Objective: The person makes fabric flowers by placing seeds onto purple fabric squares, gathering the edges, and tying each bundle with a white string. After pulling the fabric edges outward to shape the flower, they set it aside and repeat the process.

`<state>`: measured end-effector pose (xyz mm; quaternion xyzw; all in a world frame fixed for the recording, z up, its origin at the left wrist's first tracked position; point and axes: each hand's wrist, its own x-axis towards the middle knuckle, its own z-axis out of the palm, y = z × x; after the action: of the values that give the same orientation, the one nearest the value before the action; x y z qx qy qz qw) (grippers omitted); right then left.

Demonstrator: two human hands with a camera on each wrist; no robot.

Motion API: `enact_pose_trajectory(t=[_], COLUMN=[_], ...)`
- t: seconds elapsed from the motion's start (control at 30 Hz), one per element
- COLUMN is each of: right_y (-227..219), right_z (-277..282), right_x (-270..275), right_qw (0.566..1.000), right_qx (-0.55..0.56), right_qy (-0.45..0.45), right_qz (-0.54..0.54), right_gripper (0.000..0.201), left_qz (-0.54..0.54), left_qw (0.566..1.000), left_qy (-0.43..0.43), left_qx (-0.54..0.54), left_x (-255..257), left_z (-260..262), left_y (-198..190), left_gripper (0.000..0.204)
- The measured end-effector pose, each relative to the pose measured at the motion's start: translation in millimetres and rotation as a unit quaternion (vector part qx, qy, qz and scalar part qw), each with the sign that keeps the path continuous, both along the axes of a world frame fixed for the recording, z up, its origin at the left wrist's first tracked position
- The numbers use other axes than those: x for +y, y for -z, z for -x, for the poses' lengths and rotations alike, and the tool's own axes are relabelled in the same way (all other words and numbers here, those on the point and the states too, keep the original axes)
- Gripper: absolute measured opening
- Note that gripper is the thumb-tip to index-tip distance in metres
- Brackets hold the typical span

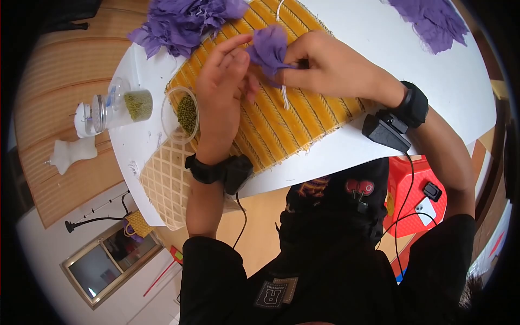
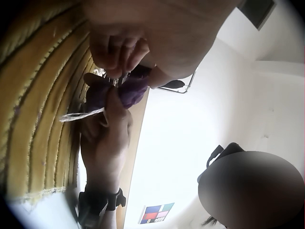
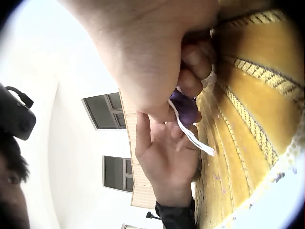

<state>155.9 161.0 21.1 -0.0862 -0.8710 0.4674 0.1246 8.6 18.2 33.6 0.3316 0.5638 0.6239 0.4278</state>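
A small bunched piece of purple cloth [image 1: 269, 49] is between the hands, above a yellow striped fabric [image 1: 292, 124]. My right hand [image 1: 338, 67] pinches its gathered base between thumb and fingers. A white cord [image 3: 190, 136] hangs from that pinch, its loose end over the yellow fabric. My left hand [image 1: 219, 103] is at the cloth's left side, palm turned toward it, with the index fingertip right at its edge. In the right wrist view the left palm [image 3: 169, 164] faces the pinched cloth, its fingers loosely bent. Part of the cord is hidden by the right hand's fingers.
Beside the left wrist stands a clear cup [image 1: 169, 116] of green beans. A tipped clear jar [image 1: 116, 115] holds more beans. Purple cloth piles [image 1: 187, 24] lie at the back left and far right. A lattice mat [image 1: 168, 181] hangs over the front-left edge. A red stool [image 1: 417, 189] stands below right.
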Motion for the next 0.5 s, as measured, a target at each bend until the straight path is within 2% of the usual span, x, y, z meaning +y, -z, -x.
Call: enact_pose_trajectory(t=[0.03,0.13,0.23,0.3,0.33,0.4,0.5], right_y=[1,1,4,-3,-5,-5,-1], right_z=[0,2,4,0,-1,-1,-1], right_x=[0,3,-1,-1,-2,-4,-4], right_qw=[0.999,0.995,0.988,0.987,0.985,0.987,0.988], right_qx=[0.016,0.024,0.069,0.065,0.059,0.071,0.095], right_qy=[0.016,0.042,0.048,0.026,0.005,0.014,0.029], right_qz=[0.049,0.086,0.130,0.144,0.160,0.145,0.117], right_gripper=[0.027,0.028,0.026,0.025,0.024,0.022,0.021], left_qz=[-0.002,-0.012,0.035,0.043,0.042,0.022,0.027], left_qw=[1.000,0.999,0.999,0.980,0.980,0.957,0.954], left_qy=[0.000,0.004,0.018,0.125,0.123,0.192,0.188], left_qx=[0.001,0.039,0.003,-0.149,-0.148,-0.217,-0.231], left_x=[0,3,4,2,1,-1,-2], left_z=[1,-1,-8,-3,0,5,6], left_y=[2,5,2,5,7,10,11], left_gripper=[0.038,0.039,0.040,0.041,0.041,0.042,0.040])
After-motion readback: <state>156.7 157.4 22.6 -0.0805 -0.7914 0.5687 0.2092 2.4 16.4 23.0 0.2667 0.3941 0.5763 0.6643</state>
